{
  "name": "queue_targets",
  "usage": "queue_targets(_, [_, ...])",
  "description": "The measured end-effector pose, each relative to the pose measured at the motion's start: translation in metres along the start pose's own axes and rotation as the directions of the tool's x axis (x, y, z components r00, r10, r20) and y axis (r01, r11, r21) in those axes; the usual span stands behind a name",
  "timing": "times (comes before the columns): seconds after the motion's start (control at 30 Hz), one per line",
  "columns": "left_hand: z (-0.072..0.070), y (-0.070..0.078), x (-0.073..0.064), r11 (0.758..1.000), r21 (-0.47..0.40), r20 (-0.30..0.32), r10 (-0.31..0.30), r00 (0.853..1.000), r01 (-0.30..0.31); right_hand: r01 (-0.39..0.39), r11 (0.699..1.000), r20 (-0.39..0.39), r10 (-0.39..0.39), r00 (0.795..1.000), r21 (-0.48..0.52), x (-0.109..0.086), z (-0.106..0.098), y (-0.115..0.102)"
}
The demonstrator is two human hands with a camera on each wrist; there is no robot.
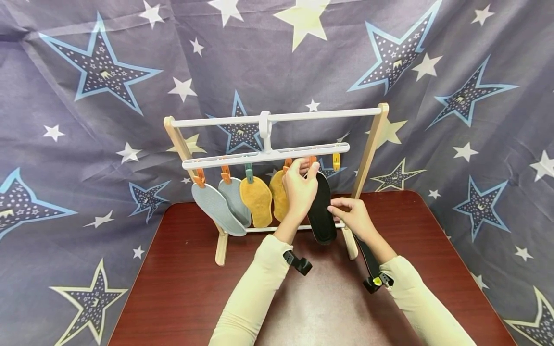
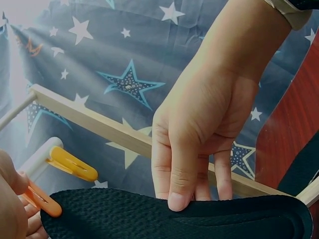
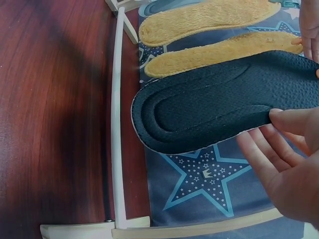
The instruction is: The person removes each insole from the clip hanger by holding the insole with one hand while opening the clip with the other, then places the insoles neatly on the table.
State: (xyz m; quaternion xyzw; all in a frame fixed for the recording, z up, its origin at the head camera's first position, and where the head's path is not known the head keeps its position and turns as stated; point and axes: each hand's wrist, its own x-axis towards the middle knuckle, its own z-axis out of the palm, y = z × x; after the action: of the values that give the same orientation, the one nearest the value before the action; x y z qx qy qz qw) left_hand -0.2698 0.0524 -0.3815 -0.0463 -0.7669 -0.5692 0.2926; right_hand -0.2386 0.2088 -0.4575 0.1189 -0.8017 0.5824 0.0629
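A black insole [image 1: 321, 211] hangs near the right end of the white hanger [image 1: 277, 154], its top at an orange clip [image 2: 44, 199]. My left hand [image 1: 300, 185] holds that clip between thumb and fingers. In the left wrist view the clip's tip lies on the insole's end. Lower down, my right hand [image 1: 352, 216] pinches the insole's side edge, thumb on the face and fingers behind. To the left, two tan insoles [image 3: 209, 20] and two grey insoles [image 1: 216, 206] hang from clips. A yellow clip [image 1: 336, 162] dangles at the hanger's right end with nothing in it.
The hanger hooks over the top bar of a wood-and-white stand [image 1: 373, 149] on a red-brown table [image 1: 182, 288]. Another black insole [image 1: 368, 257] lies on the table, partly behind my right forearm. A star-patterned cloth [image 1: 108, 192] hangs behind.
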Motion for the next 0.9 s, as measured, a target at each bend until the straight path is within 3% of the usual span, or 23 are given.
queue_targets(0.17, [0.001, -0.001, -0.001, 1.0, -0.002, -0.014, 0.004, 1.0, -0.004, 0.007, 1.0, -0.012, -0.007, 1.0, 0.015, 0.005, 0.001, 0.021])
queue_targets(0.53, [0.004, -0.002, 0.0, 1.0, -0.004, -0.022, -0.009, 1.0, 0.008, 0.018, 1.0, -0.023, -0.018, 1.0, 0.006, 0.005, 0.0, 0.022])
queue_targets(0.9, [0.005, -0.004, 0.0, 1.0, 0.003, -0.05, 0.013, 0.999, -0.012, 0.029, 0.999, -0.024, -0.03, 0.999, -0.021, -0.007, 0.0, -0.015])
